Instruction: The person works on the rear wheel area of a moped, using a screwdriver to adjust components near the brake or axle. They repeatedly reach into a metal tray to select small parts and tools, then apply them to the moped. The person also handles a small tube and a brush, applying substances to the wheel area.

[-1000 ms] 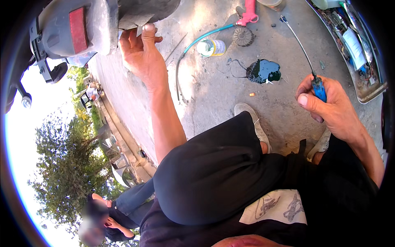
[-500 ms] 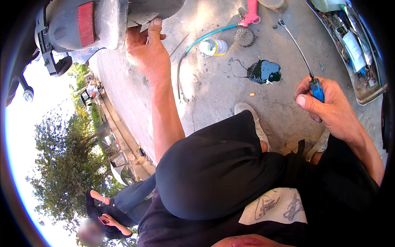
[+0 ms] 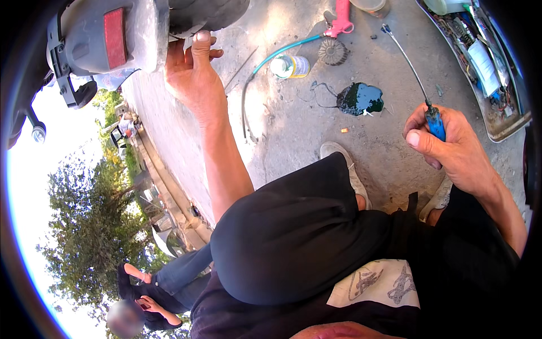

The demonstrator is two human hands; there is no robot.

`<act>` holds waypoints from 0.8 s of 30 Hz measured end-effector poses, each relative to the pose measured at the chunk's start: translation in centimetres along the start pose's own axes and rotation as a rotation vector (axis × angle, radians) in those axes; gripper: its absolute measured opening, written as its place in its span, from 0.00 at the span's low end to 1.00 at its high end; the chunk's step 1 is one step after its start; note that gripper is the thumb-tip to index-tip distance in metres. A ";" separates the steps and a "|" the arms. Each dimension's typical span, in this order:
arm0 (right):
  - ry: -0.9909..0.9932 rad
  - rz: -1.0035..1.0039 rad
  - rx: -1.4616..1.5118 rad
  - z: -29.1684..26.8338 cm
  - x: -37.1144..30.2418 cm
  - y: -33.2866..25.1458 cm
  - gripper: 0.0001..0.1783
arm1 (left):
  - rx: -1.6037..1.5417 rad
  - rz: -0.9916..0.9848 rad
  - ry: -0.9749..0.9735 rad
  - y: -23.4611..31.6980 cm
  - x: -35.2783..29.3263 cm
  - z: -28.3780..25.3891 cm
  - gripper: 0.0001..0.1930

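Blue-handled tool (image 3: 435,122) is in your right hand (image 3: 454,144), fingers and thumb wrapped tight round the handle. Thin metal shaft bends up and away over the ground (image 3: 299,133), between a black puddle (image 3: 359,99) and the tool-filled tray (image 3: 499,128) at far right.

Your left hand (image 3: 195,87) is up at the grey vehicle tail section (image 3: 90,45) with the red reflector (image 3: 114,38) — fingers curled at the edge of the dark rounded part (image 3: 212,16) beside it, thumb raised. Can't tell if it's gripping or just touching.

On the ground between your hands: open can (image 3: 290,66), blue hose (image 3: 289,47) running to a pink spray gun (image 3: 340,22), round ribbed part (image 3: 333,51) just beside the gun — plus an orange stub (image 3: 344,130) below the puddle.
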State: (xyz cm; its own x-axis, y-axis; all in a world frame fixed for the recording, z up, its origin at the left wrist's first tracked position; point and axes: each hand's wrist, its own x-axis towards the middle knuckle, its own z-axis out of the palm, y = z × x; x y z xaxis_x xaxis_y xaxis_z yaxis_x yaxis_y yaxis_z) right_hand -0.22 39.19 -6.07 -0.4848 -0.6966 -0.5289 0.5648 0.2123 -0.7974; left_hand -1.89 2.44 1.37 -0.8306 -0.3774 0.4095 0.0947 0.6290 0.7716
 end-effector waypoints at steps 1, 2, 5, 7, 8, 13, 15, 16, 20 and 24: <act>-0.005 -0.001 -0.002 0.1 0.0 -0.1 0.18 | 0.004 -0.004 0.008 -0.1 0.1 -0.1 0.15; -0.010 -0.001 -0.003 0.1 0.0 -0.1 0.18 | 0.008 -0.009 0.015 -0.2 0.2 -0.2 0.15; -0.015 -0.002 0.005 0.2 0.1 0.0 0.17 | 0.032 -0.008 0.032 -0.5 0.2 -0.1 0.16; -0.016 -0.006 0.033 0.3 0.2 0.3 0.17 | 0.058 -0.005 0.030 -0.7 0.2 -0.2 0.16; -0.018 -0.010 0.047 0.3 0.2 0.3 0.17 | 0.073 -0.005 0.024 -1.0 0.3 -0.2 0.17; -0.017 0.033 -0.009 0.5 -0.1 -0.5 0.15 | 0.024 0.014 -0.017 -1.9 0.2 0.1 0.20; -0.010 0.040 -0.013 0.6 -0.2 -0.5 0.15 | 0.043 -0.014 -0.007 -1.8 -0.1 0.6 0.18; -0.003 0.043 -0.012 0.6 -0.2 -0.4 0.15 | 0.049 -0.028 -0.002 -1.8 -0.1 0.8 0.17; 0.010 0.063 -0.017 0.6 -0.4 -0.4 0.16 | 0.020 -0.008 -0.005 -2.8 -0.1 0.8 0.18; 0.005 0.041 -0.027 0.6 -0.5 -0.4 0.17 | 0.014 -0.016 -0.004 -3.0 0.1 0.7 0.18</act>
State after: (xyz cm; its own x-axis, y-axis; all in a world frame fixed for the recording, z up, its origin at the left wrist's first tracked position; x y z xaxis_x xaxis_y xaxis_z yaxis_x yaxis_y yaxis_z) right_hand 0.18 39.01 -5.34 -0.4649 -0.6833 -0.5630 0.5664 0.2592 -0.7823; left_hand -2.63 1.00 -1.31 -0.8340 -0.3851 0.3951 0.0734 0.6323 0.7712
